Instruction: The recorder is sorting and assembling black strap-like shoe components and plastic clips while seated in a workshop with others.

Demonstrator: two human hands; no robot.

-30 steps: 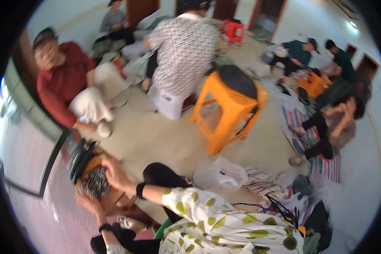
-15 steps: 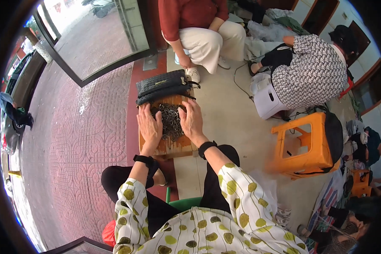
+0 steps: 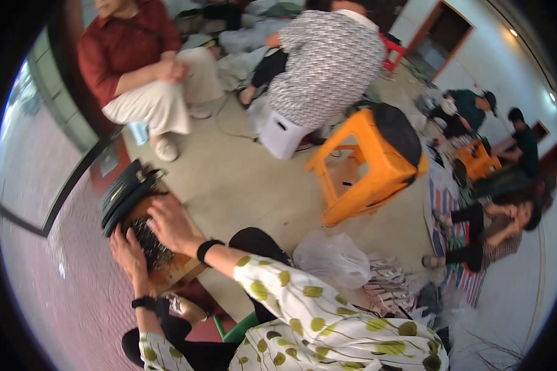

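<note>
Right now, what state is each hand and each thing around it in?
Left hand: flat, fingers on the dark wiry bundle.
Right hand: palm down, pressing on the same bundle.
Dark wiry bundle: lying on the small wooden stand, partly covered by both hands.
Black bag: lying at the stand's far end.
Orange stool: upright, a dark item on its seat.
Clear plastic bag: crumpled on the floor.

We see an orange plastic stool (image 3: pixel 368 164) and a white stool (image 3: pixel 281 134). Our sleeve (image 3: pixel 303 309) is white with green leaf spots; the rug (image 3: pixel 447 232) is striped.
</note>
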